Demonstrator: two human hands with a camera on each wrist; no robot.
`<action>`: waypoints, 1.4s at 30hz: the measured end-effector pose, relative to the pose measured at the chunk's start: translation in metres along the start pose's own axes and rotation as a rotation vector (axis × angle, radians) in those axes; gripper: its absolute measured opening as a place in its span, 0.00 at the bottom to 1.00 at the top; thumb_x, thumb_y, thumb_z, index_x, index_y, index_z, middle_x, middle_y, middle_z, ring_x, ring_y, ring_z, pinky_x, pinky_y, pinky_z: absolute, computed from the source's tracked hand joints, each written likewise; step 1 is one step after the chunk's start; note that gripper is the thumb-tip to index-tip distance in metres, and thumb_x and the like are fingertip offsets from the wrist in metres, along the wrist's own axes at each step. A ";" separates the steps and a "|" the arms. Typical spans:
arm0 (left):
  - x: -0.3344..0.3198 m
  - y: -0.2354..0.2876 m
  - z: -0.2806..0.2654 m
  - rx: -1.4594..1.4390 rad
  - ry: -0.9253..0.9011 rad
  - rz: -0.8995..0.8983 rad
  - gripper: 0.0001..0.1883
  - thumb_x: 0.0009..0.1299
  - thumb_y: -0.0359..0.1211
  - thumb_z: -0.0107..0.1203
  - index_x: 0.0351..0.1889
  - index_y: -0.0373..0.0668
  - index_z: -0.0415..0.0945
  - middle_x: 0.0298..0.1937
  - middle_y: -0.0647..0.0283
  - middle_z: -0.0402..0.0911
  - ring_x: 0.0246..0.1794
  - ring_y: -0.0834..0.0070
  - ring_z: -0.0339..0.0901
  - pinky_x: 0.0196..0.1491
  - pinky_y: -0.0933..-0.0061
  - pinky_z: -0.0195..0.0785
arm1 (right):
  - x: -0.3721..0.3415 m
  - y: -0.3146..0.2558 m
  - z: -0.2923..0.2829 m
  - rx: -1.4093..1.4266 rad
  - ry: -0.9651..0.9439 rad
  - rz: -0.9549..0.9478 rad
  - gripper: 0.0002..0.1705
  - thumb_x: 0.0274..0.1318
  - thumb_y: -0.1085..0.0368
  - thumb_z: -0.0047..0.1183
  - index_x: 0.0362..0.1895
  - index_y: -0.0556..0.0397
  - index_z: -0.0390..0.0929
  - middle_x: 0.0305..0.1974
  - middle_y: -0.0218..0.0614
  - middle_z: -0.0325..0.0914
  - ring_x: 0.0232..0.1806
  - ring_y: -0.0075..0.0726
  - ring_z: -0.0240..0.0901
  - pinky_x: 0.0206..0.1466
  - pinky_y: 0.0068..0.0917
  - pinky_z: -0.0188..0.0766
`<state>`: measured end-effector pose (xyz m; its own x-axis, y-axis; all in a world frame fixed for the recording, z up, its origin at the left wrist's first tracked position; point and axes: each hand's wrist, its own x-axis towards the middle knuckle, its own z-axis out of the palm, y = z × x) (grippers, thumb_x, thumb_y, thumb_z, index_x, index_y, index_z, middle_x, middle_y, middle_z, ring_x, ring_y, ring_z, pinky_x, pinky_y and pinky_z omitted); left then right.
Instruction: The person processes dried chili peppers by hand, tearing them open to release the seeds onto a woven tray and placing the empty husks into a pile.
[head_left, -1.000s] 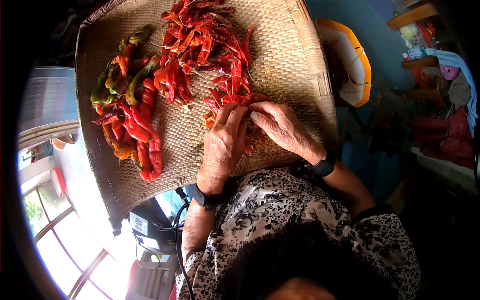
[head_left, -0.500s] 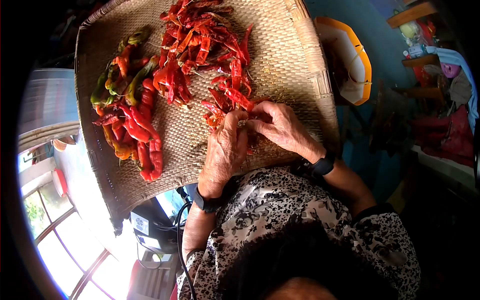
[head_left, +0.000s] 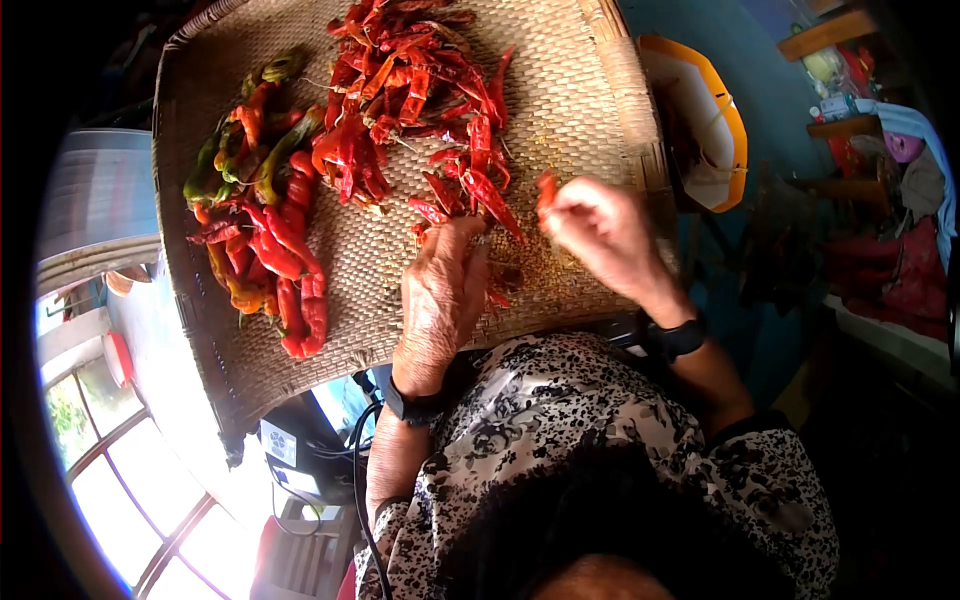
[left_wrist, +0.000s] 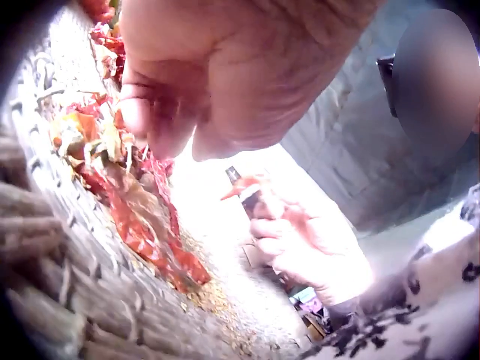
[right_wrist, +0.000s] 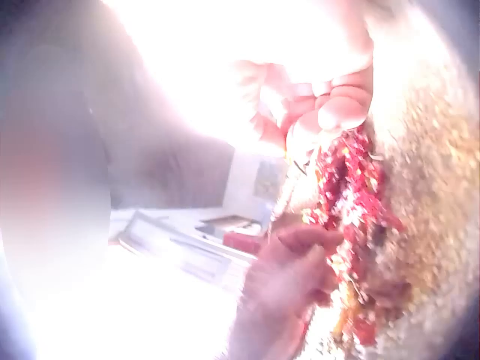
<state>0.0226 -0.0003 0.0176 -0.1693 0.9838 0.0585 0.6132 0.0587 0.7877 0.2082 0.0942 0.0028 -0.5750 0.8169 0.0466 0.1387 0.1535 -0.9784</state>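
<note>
My right hand (head_left: 605, 230), blurred, pinches a red chili pepper piece (head_left: 547, 192) over the right part of a woven tray (head_left: 560, 90). The left wrist view also shows this pepper piece (left_wrist: 246, 185), its tip pointing away from the fingers. My left hand (head_left: 440, 290) stays low over the tray's near side, its fingers curled; a small pale bit (head_left: 481, 240) shows at the thumb and forefinger. Right beyond it lie several red chili peppers (head_left: 480, 185). Torn red pepper pieces (left_wrist: 142, 225) and yellow seeds (head_left: 560, 245) lie beneath the hands.
A large heap of wrinkled red peppers (head_left: 400, 80) fills the tray's far middle. Red and green peppers (head_left: 265, 235) form another heap at the left. Past the tray's right rim stands an orange-rimmed white container (head_left: 720, 100). A cable (head_left: 358, 480) hangs at the left sleeve.
The right hand has left the left hand and moved to the right with a red pepper piece. The left hand has barely moved. A red pepper beyond it now lies at another angle.
</note>
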 end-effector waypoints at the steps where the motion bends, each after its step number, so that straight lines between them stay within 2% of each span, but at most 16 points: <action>1: 0.002 -0.006 -0.002 0.089 0.040 0.030 0.10 0.65 0.23 0.52 0.45 0.40 0.73 0.38 0.53 0.78 0.32 0.58 0.79 0.35 0.62 0.73 | 0.002 -0.020 -0.009 0.108 0.086 -0.072 0.06 0.59 0.66 0.52 0.30 0.54 0.74 0.25 0.31 0.75 0.21 0.20 0.70 0.21 0.16 0.67; 2: 0.004 -0.012 -0.002 0.123 0.097 0.047 0.10 0.65 0.23 0.53 0.44 0.40 0.73 0.38 0.53 0.78 0.33 0.58 0.79 0.36 0.62 0.73 | -0.002 -0.029 -0.023 0.222 0.161 -0.027 0.05 0.59 0.70 0.51 0.39 0.56 0.74 0.31 0.32 0.76 0.24 0.17 0.69 0.25 0.16 0.66; 4: 0.006 -0.018 -0.006 0.179 0.193 0.060 0.10 0.64 0.24 0.55 0.43 0.40 0.73 0.40 0.53 0.78 0.37 0.55 0.78 0.39 0.61 0.73 | 0.000 -0.038 -0.043 0.501 0.397 -0.203 0.07 0.64 0.66 0.44 0.39 0.55 0.73 0.32 0.33 0.73 0.28 0.19 0.63 0.27 0.18 0.62; 6: 0.006 -0.024 -0.010 0.213 0.220 0.076 0.10 0.63 0.24 0.55 0.43 0.40 0.73 0.41 0.53 0.78 0.39 0.55 0.78 0.40 0.61 0.73 | 0.005 -0.033 -0.069 0.788 0.369 -0.374 0.17 0.67 0.57 0.43 0.51 0.57 0.71 0.32 0.29 0.70 0.30 0.23 0.59 0.31 0.22 0.59; 9: 0.006 -0.027 -0.013 0.247 0.229 0.080 0.11 0.62 0.25 0.56 0.44 0.40 0.73 0.44 0.53 0.77 0.44 0.54 0.75 0.46 0.59 0.70 | 0.012 -0.027 -0.075 0.976 0.526 -0.257 0.25 0.68 0.54 0.43 0.60 0.57 0.67 0.32 0.28 0.70 0.29 0.22 0.58 0.32 0.21 0.58; 13: 0.003 -0.030 -0.014 0.395 0.210 0.056 0.12 0.67 0.29 0.55 0.47 0.38 0.72 0.45 0.53 0.76 0.46 0.55 0.74 0.47 0.58 0.67 | 0.013 -0.012 -0.034 0.408 0.189 0.045 0.18 0.62 0.61 0.52 0.54 0.52 0.74 0.30 0.30 0.75 0.30 0.22 0.69 0.32 0.24 0.70; 17: 0.003 -0.027 -0.014 0.453 0.166 0.003 0.16 0.66 0.31 0.56 0.50 0.37 0.71 0.47 0.51 0.75 0.48 0.54 0.72 0.51 0.57 0.65 | 0.035 0.002 0.009 -0.584 -0.015 -0.268 0.16 0.58 0.61 0.57 0.49 0.54 0.74 0.33 0.37 0.73 0.32 0.33 0.72 0.34 0.30 0.74; 18: 0.004 -0.030 -0.013 0.442 0.187 0.043 0.19 0.62 0.30 0.58 0.51 0.38 0.70 0.47 0.52 0.75 0.46 0.53 0.71 0.49 0.56 0.65 | 0.042 0.007 0.015 -0.700 0.039 -0.412 0.20 0.54 0.60 0.60 0.48 0.55 0.72 0.35 0.39 0.71 0.33 0.35 0.70 0.31 0.31 0.71; 21: 0.004 -0.034 -0.011 0.368 0.196 0.048 0.20 0.62 0.30 0.58 0.52 0.38 0.70 0.48 0.52 0.74 0.47 0.53 0.71 0.50 0.57 0.66 | 0.056 0.010 0.026 -0.837 0.042 -0.402 0.22 0.52 0.60 0.62 0.48 0.55 0.71 0.34 0.36 0.68 0.34 0.35 0.67 0.31 0.33 0.68; 23: 0.004 -0.032 -0.010 0.325 0.181 0.004 0.21 0.61 0.30 0.60 0.53 0.38 0.70 0.48 0.52 0.74 0.47 0.53 0.71 0.51 0.58 0.66 | 0.064 0.012 0.035 -0.807 0.056 -0.442 0.21 0.51 0.59 0.63 0.45 0.56 0.71 0.32 0.35 0.65 0.33 0.34 0.64 0.32 0.34 0.65; 25: 0.005 -0.031 -0.010 0.357 0.158 0.006 0.22 0.60 0.30 0.61 0.53 0.38 0.70 0.48 0.51 0.74 0.48 0.54 0.71 0.51 0.58 0.67 | 0.068 0.009 0.044 -0.900 -0.054 -0.230 0.21 0.52 0.65 0.61 0.49 0.55 0.71 0.37 0.39 0.68 0.34 0.38 0.69 0.36 0.34 0.70; 26: 0.005 -0.030 -0.011 0.360 0.150 0.003 0.23 0.60 0.30 0.61 0.54 0.38 0.70 0.48 0.51 0.74 0.48 0.54 0.71 0.51 0.58 0.67 | 0.067 0.012 0.048 -0.908 -0.017 -0.389 0.19 0.51 0.68 0.61 0.47 0.56 0.72 0.36 0.39 0.66 0.33 0.36 0.67 0.34 0.33 0.69; 30: 0.004 -0.030 -0.013 0.369 0.145 0.023 0.21 0.63 0.29 0.58 0.54 0.38 0.70 0.48 0.50 0.74 0.48 0.53 0.73 0.49 0.60 0.69 | 0.051 0.006 0.057 -0.739 -0.148 -0.462 0.06 0.52 0.75 0.52 0.34 0.57 0.69 0.35 0.40 0.66 0.36 0.39 0.70 0.37 0.33 0.74; 34: 0.001 -0.029 -0.014 0.256 0.064 0.042 0.20 0.62 0.26 0.57 0.53 0.39 0.71 0.46 0.51 0.76 0.47 0.54 0.74 0.50 0.60 0.69 | 0.032 0.007 0.051 -0.569 -0.235 -0.345 0.03 0.51 0.76 0.53 0.30 0.57 0.71 0.28 0.40 0.70 0.29 0.43 0.75 0.32 0.34 0.75; 37: 0.001 -0.027 -0.012 0.201 0.039 0.038 0.18 0.62 0.25 0.56 0.51 0.40 0.72 0.43 0.52 0.77 0.44 0.54 0.75 0.48 0.60 0.70 | 0.026 0.006 0.042 -0.454 -0.143 -0.333 0.08 0.50 0.76 0.56 0.36 0.57 0.75 0.33 0.40 0.76 0.32 0.41 0.78 0.33 0.32 0.77; 42: 0.001 -0.029 -0.008 0.210 0.024 0.082 0.13 0.63 0.25 0.55 0.47 0.42 0.74 0.37 0.55 0.79 0.39 0.56 0.77 0.41 0.60 0.72 | 0.017 -0.006 0.024 -0.402 -0.032 -0.244 0.06 0.50 0.70 0.60 0.32 0.54 0.76 0.29 0.39 0.77 0.32 0.46 0.75 0.38 0.35 0.73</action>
<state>-0.0016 -0.0024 0.0004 -0.1290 0.9827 0.1332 0.7725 0.0153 0.6348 0.1787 0.0937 0.0046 -0.6535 0.7135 0.2529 0.2944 0.5473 -0.7834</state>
